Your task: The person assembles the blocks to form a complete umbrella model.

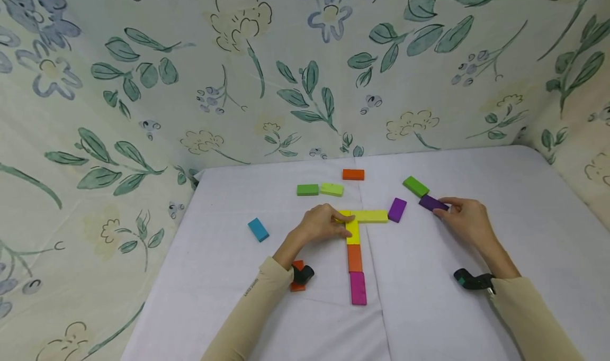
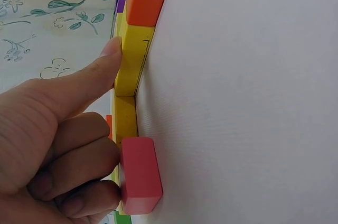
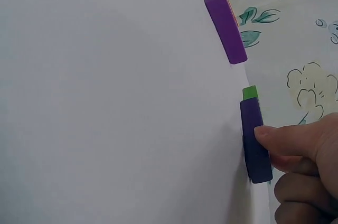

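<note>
Dark purple block (image 1: pixel 432 203) sits in the right grip (image 1: pixel 469 220): the thumb and a finger pinch it near its right end, low over the white surface (image 1: pixel 229 276). Its other end meets a green block (image 1: pixel 415 186) set at a slant.

The left grip (image 1: pixel 323 223) bends over the left part of a T-shaped run of blocks. Its thumb touches a yellow stem block (image 1: pixel 352 233), and in the left wrist view the lower fingers curl beside a pink-red block (image 2: pixel 141 174); I cannot tell whether this hand pinches anything or only rests there.

Above that stem piece, a yellow crossbar block (image 1: pixel 371 216) runs to the right, and a tilted purple block (image 1: pixel 397 210) stands at its end. Below the yellow stem come an orange block (image 1: pixel 354 258) and then a magenta block (image 1: pixel 358 288), in one line.

Past the left hand, two more greens lie side by side: a mid-green block (image 1: pixel 307 190) and a lime block (image 1: pixel 332 189). An orange-red block (image 1: pixel 353 174) lies farther back. A blue block (image 1: pixel 258 229) rests alone to the left. Under the left wrist's black camera (image 1: pixel 305 274), reddish-orange pieces (image 1: pixel 297 288) show in part. Behind the surface hangs floral cloth (image 1: pixel 329 86).
</note>
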A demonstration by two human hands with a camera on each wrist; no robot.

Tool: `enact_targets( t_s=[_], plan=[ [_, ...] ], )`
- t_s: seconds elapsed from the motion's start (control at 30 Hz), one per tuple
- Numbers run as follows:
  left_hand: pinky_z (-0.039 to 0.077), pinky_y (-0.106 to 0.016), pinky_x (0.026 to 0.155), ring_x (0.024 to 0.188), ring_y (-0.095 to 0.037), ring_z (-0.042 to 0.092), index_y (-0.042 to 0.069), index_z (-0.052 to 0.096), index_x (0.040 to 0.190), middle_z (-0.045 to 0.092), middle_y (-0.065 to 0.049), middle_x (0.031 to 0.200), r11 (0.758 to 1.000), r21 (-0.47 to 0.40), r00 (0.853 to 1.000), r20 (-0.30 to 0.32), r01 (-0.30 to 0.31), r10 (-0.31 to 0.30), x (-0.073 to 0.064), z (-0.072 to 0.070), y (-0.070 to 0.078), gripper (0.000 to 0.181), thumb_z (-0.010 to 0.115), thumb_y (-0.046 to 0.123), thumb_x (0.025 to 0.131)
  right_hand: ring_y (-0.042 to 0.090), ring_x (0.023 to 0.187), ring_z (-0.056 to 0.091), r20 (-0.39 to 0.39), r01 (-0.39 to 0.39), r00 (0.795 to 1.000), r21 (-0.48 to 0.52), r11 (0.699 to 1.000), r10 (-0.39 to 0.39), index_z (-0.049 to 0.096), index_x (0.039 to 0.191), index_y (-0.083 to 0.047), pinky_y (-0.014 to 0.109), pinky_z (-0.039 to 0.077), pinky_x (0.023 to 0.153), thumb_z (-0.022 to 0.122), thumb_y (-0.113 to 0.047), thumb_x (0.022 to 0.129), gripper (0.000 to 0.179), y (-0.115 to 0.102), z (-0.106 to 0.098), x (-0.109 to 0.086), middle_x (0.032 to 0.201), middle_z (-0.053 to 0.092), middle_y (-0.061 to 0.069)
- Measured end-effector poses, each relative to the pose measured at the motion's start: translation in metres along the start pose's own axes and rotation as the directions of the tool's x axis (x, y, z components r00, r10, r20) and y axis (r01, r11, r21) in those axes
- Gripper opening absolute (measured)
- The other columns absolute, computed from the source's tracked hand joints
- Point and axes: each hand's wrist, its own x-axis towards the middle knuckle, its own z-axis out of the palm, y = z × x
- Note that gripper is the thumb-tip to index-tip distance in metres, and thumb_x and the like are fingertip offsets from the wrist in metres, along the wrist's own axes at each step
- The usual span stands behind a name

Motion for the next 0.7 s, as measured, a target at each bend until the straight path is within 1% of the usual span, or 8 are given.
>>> enact_targets(
  t_s=[0.17, 0.3, 0.4, 0.53, 0.63, 0.7],
  plan=[
    [0.029, -0.028, 0.065, 0.071, -0.011, 0.04, 0.033, 0.07, 0.13, 0.07, 0.002, 0.136, 1.0, 0.007, 1.0, 0.003, -0.015, 0.015, 0.002, 0.0, -0.001, 0.049, 0.086, 0.039, 0.084, 0.011, 0.056, 0.036, 0.001, 0.078, 0.997, -0.011, 0.997, -0.078, 0.068, 0.123, 0.012, 0.026, 0.027, 0.049, 0.072, -0.015, 0.098, 0.037, -0.003, 0.001, -0.001, 0.063, 0.043, 0.002],
    [0.029, -0.027, 0.065, 0.071, -0.011, 0.04, 0.033, 0.07, 0.13, 0.069, 0.002, 0.137, 1.0, 0.015, 1.0, 0.002, -0.024, 0.024, 0.002, 0.0, -0.002, 0.05, 0.086, 0.039, 0.084, 0.011, 0.055, 0.035, -0.007, 0.1, 0.995, -0.014, 0.995, -0.1, 0.068, 0.124, 0.011, 0.026, 0.027, 0.049, 0.073, -0.014, 0.097, 0.037, -0.01, 0.002, 0.001, 0.062, 0.04, 0.001],
    [0.029, -0.026, 0.065, 0.073, -0.01, 0.043, 0.032, 0.07, 0.13, 0.069, 0.002, 0.137, 0.999, 0.019, 1.0, -0.001, -0.029, 0.029, 0.002, -0.001, -0.002, 0.05, 0.086, 0.039, 0.084, 0.011, 0.055, 0.034, -0.017, 0.113, 0.994, 0.001, 0.994, -0.113, 0.068, 0.123, 0.011, 0.026, 0.026, 0.049, 0.073, -0.014, 0.097, 0.036, -0.02, 0.004, 0.006, 0.062, 0.039, 0.001],
    [0.029, -0.027, 0.065, 0.074, -0.01, 0.044, 0.032, 0.07, 0.13, 0.069, 0.003, 0.136, 0.999, 0.02, 0.999, -0.002, -0.032, 0.032, 0.001, -0.001, -0.002, 0.05, 0.086, 0.039, 0.084, 0.012, 0.056, 0.035, 0.0, 0.111, 0.994, 0.05, 0.993, -0.111, 0.068, 0.124, 0.012, 0.026, 0.026, 0.049, 0.073, -0.017, 0.098, 0.04, -0.04, 0.01, 0.017, 0.062, 0.038, 0.001],
    [0.03, -0.027, 0.065, 0.075, -0.01, 0.046, 0.033, 0.07, 0.131, 0.069, 0.003, 0.136, 0.999, 0.017, 1.0, 0.001, -0.03, 0.03, 0.002, -0.001, -0.002, 0.05, 0.086, 0.039, 0.084, 0.013, 0.057, 0.036, 0.025, 0.084, 0.996, 0.085, 0.993, -0.087, 0.066, 0.126, 0.013, 0.026, 0.027, 0.05, 0.073, -0.018, 0.097, 0.043, -0.055, 0.018, 0.026, 0.063, 0.037, 0.0],
    [0.03, -0.026, 0.066, 0.079, -0.009, 0.049, 0.033, 0.07, 0.131, 0.069, 0.004, 0.136, 0.999, 0.019, 0.999, 0.004, -0.033, 0.033, 0.002, 0.0, -0.002, 0.05, 0.086, 0.039, 0.084, 0.014, 0.057, 0.036, 0.034, 0.06, 0.997, 0.102, 0.993, -0.064, 0.067, 0.126, 0.013, 0.026, 0.027, 0.05, 0.074, -0.017, 0.097, 0.043, -0.063, 0.024, 0.032, 0.062, 0.037, 0.0]
  ],
)
